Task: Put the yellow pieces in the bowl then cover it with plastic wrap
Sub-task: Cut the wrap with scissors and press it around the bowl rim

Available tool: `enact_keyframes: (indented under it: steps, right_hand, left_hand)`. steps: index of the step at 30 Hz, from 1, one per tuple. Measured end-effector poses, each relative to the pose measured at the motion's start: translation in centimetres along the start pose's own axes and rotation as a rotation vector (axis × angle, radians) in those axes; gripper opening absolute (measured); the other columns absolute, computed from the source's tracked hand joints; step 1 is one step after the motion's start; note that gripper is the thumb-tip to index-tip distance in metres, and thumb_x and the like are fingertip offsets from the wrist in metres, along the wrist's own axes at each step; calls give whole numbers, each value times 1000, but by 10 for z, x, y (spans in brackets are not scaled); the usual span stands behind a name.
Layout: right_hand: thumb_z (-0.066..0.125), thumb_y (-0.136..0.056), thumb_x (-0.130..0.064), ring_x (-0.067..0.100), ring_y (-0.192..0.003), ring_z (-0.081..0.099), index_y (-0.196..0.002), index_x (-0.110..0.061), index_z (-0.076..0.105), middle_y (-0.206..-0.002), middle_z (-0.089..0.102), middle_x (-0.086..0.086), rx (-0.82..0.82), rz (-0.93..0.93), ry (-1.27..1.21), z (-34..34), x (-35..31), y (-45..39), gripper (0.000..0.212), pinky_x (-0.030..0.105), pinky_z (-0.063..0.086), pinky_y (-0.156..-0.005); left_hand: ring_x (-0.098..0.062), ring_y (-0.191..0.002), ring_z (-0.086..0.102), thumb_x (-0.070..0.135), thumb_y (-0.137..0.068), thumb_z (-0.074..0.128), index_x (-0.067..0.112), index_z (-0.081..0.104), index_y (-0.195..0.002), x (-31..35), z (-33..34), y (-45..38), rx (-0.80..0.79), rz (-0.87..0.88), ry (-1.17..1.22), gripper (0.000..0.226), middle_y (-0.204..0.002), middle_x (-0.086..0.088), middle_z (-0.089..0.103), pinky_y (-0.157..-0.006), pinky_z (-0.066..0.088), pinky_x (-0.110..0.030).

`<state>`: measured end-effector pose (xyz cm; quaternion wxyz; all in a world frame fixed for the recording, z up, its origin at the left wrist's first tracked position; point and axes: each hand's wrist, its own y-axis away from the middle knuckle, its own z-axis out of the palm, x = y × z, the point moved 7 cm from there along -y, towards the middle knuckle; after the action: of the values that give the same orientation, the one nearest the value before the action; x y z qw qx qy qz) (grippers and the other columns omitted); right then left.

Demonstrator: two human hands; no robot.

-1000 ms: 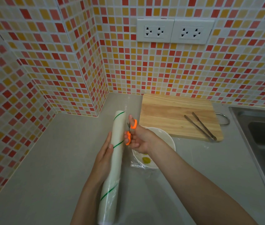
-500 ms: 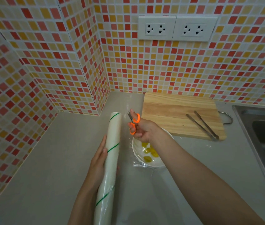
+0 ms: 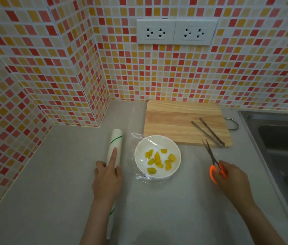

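Note:
A white bowl (image 3: 140, 167) stands on the grey counter, holding several yellow pieces (image 3: 159, 160). A sheet of clear plastic wrap (image 3: 139, 137) lies over the bowl, its crinkled edges showing at the far left and near left of the rim. The roll of plastic wrap (image 3: 116, 144), white with green stripes, lies on the counter left of the bowl. My left hand (image 3: 107, 179) grips the roll with the index finger stretched along it. My right hand (image 3: 231, 179), right of the bowl, holds orange-handled scissors (image 3: 213, 160) with the blades pointing away.
A wooden cutting board (image 3: 178, 119) lies behind the bowl with metal tongs (image 3: 208, 131) on its right part. A steel sink (image 3: 279, 144) borders the counter on the right. Tiled walls close the back and left, with two sockets (image 3: 176, 31) above the board.
My right hand carried the scissors from beside the roll, over the bowl, to the right side of the counter. The roll was lowered flat onto the counter. The bowl is uncovered by my arm.

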<state>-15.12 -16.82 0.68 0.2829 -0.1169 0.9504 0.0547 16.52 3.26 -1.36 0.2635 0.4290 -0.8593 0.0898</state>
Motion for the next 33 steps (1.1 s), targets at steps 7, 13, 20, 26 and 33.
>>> enact_keyframes:
  steps: [7,13,20,26,33]
  right_hand:
    - [66,-80,-10,41,-95,58,-112,-2,61,-99,62,24,30,-17,142,7,21,5,34,42,47,-75]
    - [60,-80,-11,40,-87,57,-97,-1,60,-88,58,22,-76,-52,326,6,7,3,20,41,48,-66]
    - [58,-80,-11,38,-80,58,-91,-5,62,-83,59,18,-44,-85,360,1,11,7,13,35,41,-59]
    - [64,-79,-8,40,-92,57,-110,-5,61,-94,61,20,-29,-106,289,3,21,11,31,39,46,-66]
    - [67,-77,-3,39,-95,62,-114,-1,61,-105,63,20,79,-270,68,-4,-14,5,37,39,49,-79]
  left_hand:
    - [-31,-109,41,40,-95,37,40,0,-147,1,4,1,10,-45,-241,65,-124,-13,38,-85,41,-45]
    - [-35,-123,37,39,-93,41,24,15,-149,9,-8,7,66,-63,-225,63,-139,-16,37,-93,38,-48]
    - [-22,-135,31,32,-95,42,14,25,-146,59,-23,38,226,223,389,56,-144,-12,33,-108,26,-27]
    - [-5,-128,37,48,-94,38,21,11,-150,55,17,33,-36,-73,665,68,-145,3,37,-101,26,-20]
    - [20,-101,49,49,-94,39,16,25,-146,47,40,15,-122,-201,760,63,-120,15,58,-85,30,-1]
